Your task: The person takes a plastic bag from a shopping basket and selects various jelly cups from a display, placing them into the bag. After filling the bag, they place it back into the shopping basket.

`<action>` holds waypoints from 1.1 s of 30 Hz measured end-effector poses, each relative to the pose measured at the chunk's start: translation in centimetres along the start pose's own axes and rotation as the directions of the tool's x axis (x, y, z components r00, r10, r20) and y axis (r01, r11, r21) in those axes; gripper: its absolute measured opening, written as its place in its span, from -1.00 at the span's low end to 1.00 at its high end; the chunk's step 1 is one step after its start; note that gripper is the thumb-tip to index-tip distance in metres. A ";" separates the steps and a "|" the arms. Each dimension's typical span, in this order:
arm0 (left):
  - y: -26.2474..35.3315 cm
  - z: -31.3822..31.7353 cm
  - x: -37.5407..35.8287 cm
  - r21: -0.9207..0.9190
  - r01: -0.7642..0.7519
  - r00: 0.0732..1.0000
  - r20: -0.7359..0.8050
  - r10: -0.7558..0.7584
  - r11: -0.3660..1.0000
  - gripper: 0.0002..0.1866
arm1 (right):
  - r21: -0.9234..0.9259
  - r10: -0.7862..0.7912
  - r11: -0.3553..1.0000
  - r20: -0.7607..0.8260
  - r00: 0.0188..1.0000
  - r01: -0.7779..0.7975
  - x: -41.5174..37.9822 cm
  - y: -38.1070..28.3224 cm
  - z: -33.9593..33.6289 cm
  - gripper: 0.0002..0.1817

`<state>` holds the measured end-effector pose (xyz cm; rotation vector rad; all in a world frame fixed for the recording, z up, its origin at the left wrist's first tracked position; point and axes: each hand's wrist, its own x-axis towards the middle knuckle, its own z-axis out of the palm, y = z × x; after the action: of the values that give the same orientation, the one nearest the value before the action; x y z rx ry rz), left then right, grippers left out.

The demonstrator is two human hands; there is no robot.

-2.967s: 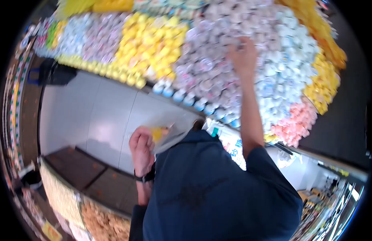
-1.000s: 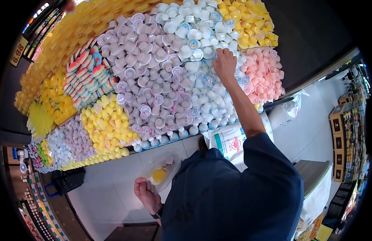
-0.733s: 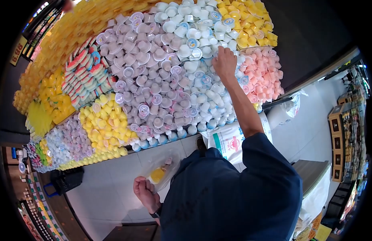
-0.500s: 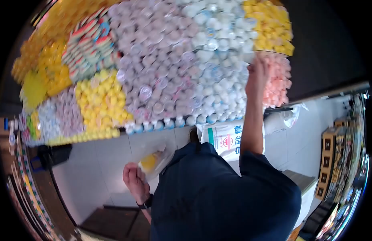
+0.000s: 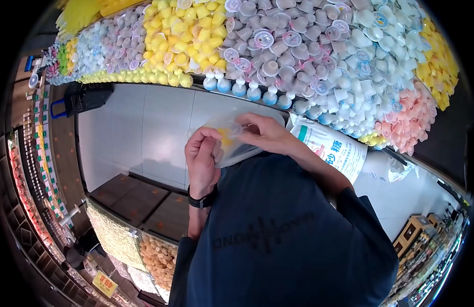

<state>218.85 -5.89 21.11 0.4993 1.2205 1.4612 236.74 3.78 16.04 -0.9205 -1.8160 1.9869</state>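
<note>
My left hand [image 5: 202, 153], with a black watch at the wrist, is closed on the edge of a clear plastic bag [image 5: 247, 152]. Yellow jelly cups [image 5: 227, 137] show through the film. At the mouth of the bag is my right hand [image 5: 267, 134], its thumb and fingers curled inward; whether they hold the film or a small cup I cannot make out. Beyond both hands slopes a display of jelly cups: grey-purple cups [image 5: 283, 43], white-blue cups [image 5: 357, 66], yellow cups [image 5: 185, 33] and pink cups [image 5: 410, 117].
A printed white sack [image 5: 344, 153] stands on the floor below the display. To the left lies a black shopping basket [image 5: 88, 97]. Dark boxes [image 5: 139, 202] and a bin of brown pieces [image 5: 157, 258] are at lower left. Stocked shelves [image 5: 431, 250] line the right.
My right hand has come back from the pink and yellow cups to the bag. My left hand has raised the bag in front of my chest. The view has turned, shifting the display rightward.
</note>
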 end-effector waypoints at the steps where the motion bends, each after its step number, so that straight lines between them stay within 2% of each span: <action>1: -0.2 -0.2 0.0 -0.001 -0.023 1.000 -0.003 0.023 1.000 -0.83 | 0.062 -0.008 0.998 0.021 1.000 0.007 0.2 0.4 0.3 -0.64; 2: -0.1 -0.2 -0.1 -0.002 -0.024 1.000 -0.014 0.024 1.000 -0.83 | 0.125 -0.018 0.992 0.043 0.999 0.012 0.4 0.7 0.6 -0.66; 6: 0.1 -0.1 -0.2 -0.007 -0.013 0.997 -0.073 0.012 1.000 -0.83 | 0.107 0.000 0.994 0.108 0.994 -0.012 0.7 1.5 0.2 -0.69; 9: -0.1 -0.5 -0.1 -0.013 0.022 0.997 -0.077 -0.023 1.000 -0.83 | 0.077 -0.035 0.997 0.110 0.993 0.027 0.6 2.0 0.3 -0.71; 11: 0.2 -0.3 0.2 -0.010 0.033 0.998 -0.062 -0.034 0.999 -0.83 | -0.172 -0.105 0.977 0.143 0.984 0.129 1.1 2.1 0.4 -0.70; 12: 0.5 -0.2 0.2 -0.024 0.072 0.995 -0.060 -0.074 0.997 -0.83 | -0.179 -0.107 0.975 0.132 0.985 0.130 1.4 2.5 0.6 -0.70; 14: 0.7 -0.1 0.1 -0.032 0.115 0.992 -0.052 -0.116 0.993 -0.84 | -0.386 -0.203 0.885 0.182 0.962 0.259 2.1 3.7 1.5 -0.70; 16: 0.6 -0.2 0.1 0.039 0.080 0.993 -0.089 -0.076 0.996 -0.82 | -0.389 -0.150 0.899 0.162 0.975 0.202 2.5 4.6 2.6 -0.73; 18: 0.8 -0.4 0.0 0.035 0.049 0.994 -0.095 -0.046 0.998 -0.82 | -0.407 -0.306 0.849 0.141 0.942 0.337 2.3 5.1 2.2 -0.72; 20: 0.1 -0.9 0.3 0.040 0.013 0.992 -0.123 -0.008 0.999 -0.83 | -0.321 -0.306 0.885 0.146 0.941 0.337 1.1 2.5 0.3 -0.74; 21: 0.2 -0.9 0.3 0.003 0.008 0.995 -0.100 -0.007 1.000 -0.83 | -0.382 -0.290 0.872 0.099 0.952 0.306 0.1 0.9 -1.3 -0.74; 23: 0.3 -0.9 0.1 -0.033 -0.002 0.999 -0.045 0.000 0.999 -0.84 | -0.292 -0.213 0.927 0.104 0.971 0.235 -1.1 -1.8 -3.1 -0.71; 24: 0.4 -1.0 0.1 -0.044 0.008 0.999 -0.047 -0.010 0.999 -0.84 | -0.313 -0.220 0.921 0.079 0.972 0.234 -1.6 -2.2 -4.3 -0.71; 26: 0.7 -1.1 0.1 -0.053 0.013 0.999 -0.033 -0.014 0.999 -0.85 | -0.320 -0.160 0.942 -0.153 0.975 0.104 -3.0 -2.6 -7.1 -0.71; 28: 0.5 -1.0 0.2 -0.072 0.025 0.999 -0.031 -0.027 0.997 -0.86 | -0.432 -0.360 0.881 -0.347 0.866 0.193 -3.8 -1.2 -11.2 -0.73; 29: 0.3 -1.1 0.4 -0.061 0.020 0.999 -0.048 -0.023 0.998 -0.86 | -0.400 -0.289 0.913 -0.493 0.821 0.082 -4.9 -2.5 -13.3 -0.75; 30: 0.3 -1.0 0.4 -0.063 0.018 0.999 -0.031 -0.020 0.998 -0.86 | -0.449 -0.371 0.890 -0.619 0.692 0.076 -5.8 -3.1 -15.3 -0.77; 31: 0.4 -0.9 0.3 -0.060 0.015 0.999 -0.033 -0.017 0.998 -0.86 | -0.480 -0.402 0.877 -0.726 0.557 0.006 -6.8 -2.9 -17.8 -0.79; 32: 0.4 -0.8 0.3 -0.057 0.010 0.999 -0.039 -0.013 0.998 -0.86 | -0.512 -0.451 0.857 -0.801 0.393 -0.059 -7.8 -2.4 -20.6 -0.80; 33: 0.4 -0.7 0.3 -0.060 0.009 0.999 -0.031 -0.010 0.998 -0.86 | -0.537 -0.513 0.836 -0.837 0.188 -0.109 -8.8 -2.3 -23.2 -0.81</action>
<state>217.97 -5.82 21.12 0.4314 1.1983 1.4977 257.49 16.86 20.54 -1.4702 -1.4064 0.3030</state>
